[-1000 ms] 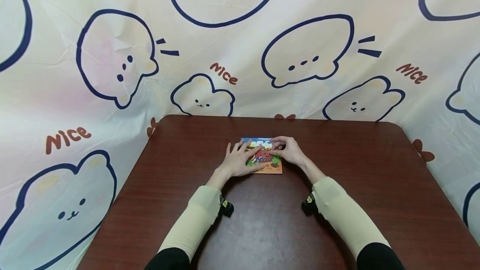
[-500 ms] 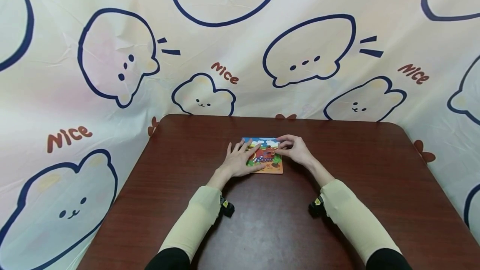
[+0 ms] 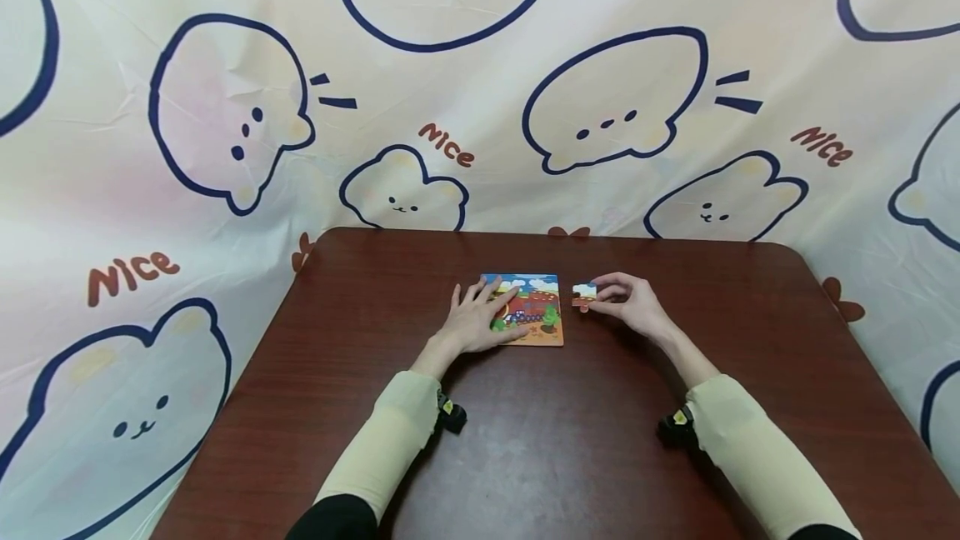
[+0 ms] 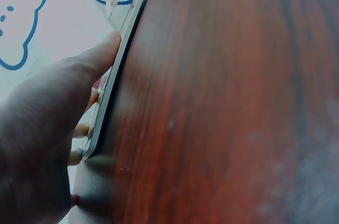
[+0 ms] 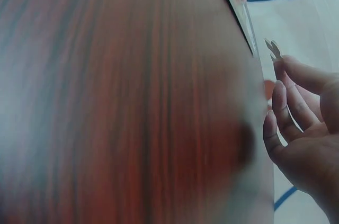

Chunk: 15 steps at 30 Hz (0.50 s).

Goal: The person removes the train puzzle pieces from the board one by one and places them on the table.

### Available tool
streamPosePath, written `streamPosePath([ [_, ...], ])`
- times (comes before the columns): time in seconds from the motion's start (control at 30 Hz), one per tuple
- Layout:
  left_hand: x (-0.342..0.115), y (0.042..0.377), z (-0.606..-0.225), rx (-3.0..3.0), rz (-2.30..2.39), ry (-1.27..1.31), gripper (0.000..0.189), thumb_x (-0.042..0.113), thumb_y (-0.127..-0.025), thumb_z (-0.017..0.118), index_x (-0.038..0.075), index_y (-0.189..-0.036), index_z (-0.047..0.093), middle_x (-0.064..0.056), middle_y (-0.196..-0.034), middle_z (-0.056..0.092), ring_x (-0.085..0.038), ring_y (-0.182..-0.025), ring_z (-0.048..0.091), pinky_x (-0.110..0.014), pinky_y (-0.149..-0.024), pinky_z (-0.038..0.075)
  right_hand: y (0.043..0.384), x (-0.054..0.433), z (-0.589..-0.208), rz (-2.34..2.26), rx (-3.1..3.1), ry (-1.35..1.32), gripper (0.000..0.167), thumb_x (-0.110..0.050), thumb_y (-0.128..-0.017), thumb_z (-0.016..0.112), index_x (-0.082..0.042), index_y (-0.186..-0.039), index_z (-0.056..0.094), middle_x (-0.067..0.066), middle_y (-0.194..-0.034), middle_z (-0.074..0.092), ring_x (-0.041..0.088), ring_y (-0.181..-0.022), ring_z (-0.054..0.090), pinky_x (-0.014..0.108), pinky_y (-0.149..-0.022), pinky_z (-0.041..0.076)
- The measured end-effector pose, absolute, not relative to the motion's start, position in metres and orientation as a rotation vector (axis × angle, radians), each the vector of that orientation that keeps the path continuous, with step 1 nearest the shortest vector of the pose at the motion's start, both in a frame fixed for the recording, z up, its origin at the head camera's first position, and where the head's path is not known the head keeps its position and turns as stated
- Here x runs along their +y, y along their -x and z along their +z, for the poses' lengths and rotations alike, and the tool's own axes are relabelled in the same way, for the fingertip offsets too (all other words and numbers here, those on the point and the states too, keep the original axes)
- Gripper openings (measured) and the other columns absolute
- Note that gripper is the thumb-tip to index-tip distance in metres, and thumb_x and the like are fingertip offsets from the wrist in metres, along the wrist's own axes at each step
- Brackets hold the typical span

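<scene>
A cloth [image 3: 480, 98] printed with bears hung behind the brown wooden surface [image 3: 720, 315]. The left hand [image 3: 477, 322], its grip wide with fingers spread, rested on a colourful puzzle board [image 3: 540, 319] towards the surface's far edge. The right hand [image 3: 632, 304], its grip narrow, pinched a puzzle piece [image 3: 583, 295] just beside the board, apart from it

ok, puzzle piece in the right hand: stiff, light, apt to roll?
Probably stiff: the puzzle piece looks flat though pinched at one side by the right hand. Likely light, being small and thin. Unlikely to roll: squarish outline.
</scene>
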<state>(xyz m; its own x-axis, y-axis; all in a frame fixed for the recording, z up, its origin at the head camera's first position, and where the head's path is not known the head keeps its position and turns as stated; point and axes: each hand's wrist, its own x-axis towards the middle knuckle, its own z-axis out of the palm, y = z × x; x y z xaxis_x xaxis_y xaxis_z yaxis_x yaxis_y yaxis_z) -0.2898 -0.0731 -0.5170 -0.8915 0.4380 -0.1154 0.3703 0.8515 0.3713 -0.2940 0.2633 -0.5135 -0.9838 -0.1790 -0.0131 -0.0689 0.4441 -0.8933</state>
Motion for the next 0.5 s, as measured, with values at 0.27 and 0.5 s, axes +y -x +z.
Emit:
streamPosePath([
  [0.27,-0.073,0.289,-0.517,2.835,0.507,-0.626,0.086,0.075,-0.101,0.059,0.039,-0.175,0.031,-0.004,-0.186,0.021,-0.038,-0.173,0.018,-0.072,-0.138,0.002,0.285,0.293,-0.513,-1.612,2.563,0.181,0.047,-0.013,-0.099,0.084,0.003,-0.14,0.067,-0.007,-0.095,0.083,-0.004,-0.096,0.067,0.011,-0.087,0.048],
  [0.5,-0.073,0.289,-0.516,2.833,0.51,-0.631,0.086,0.074,-0.101,0.059,0.039,-0.175,0.031,-0.004,-0.186,0.02,-0.038,-0.173,0.018,-0.072,-0.138,0.002,0.28,0.316,-0.511,-1.567,2.586,0.133,0.049,-0.013,-0.1,0.082,0.003,-0.144,0.065,-0.01,-0.096,0.082,-0.007,-0.097,0.064,0.009,-0.086,0.047],
])
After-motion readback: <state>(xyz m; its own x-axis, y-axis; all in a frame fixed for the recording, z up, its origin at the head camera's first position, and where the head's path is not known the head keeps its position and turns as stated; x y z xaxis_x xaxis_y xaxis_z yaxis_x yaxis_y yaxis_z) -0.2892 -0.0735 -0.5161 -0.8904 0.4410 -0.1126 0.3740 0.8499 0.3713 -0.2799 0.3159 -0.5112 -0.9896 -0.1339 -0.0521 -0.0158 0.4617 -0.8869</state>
